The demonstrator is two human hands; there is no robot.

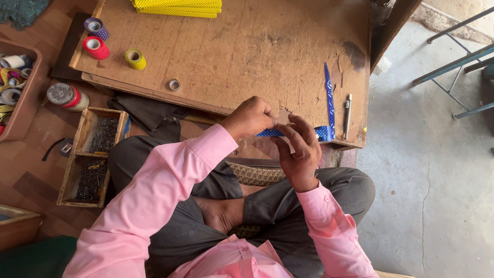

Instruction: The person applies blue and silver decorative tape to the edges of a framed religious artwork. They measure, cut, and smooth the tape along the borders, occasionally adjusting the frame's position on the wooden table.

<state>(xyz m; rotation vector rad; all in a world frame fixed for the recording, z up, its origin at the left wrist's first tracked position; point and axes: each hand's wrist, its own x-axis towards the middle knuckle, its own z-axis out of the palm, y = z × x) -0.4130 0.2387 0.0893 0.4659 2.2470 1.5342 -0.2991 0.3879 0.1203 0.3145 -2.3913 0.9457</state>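
Head view, looking down on a person seated cross-legged at a low wooden table (247,46). A blue dotted strip (271,133) is held between the two hands at the table's near edge; its long axis runs left to right, roughly parallel to that edge, and its right end reaches a small blue roll (324,133) just beyond the right hand. The left hand (250,117) is closed, fingers pinched on the left part of the strip. The right hand (300,149) lies below and to the right, its fingers bent over the strip; how firmly it grips cannot be told, since the fingertips hide the contact. A second blue strip (329,98) lies flat on the table, its long axis running away from the person, at right angles to the held one, with a pen-like metal tool (348,114) just beside it. Both lie nearer the right hand. A yellow tape roll (136,58) sits well apart, on the left.
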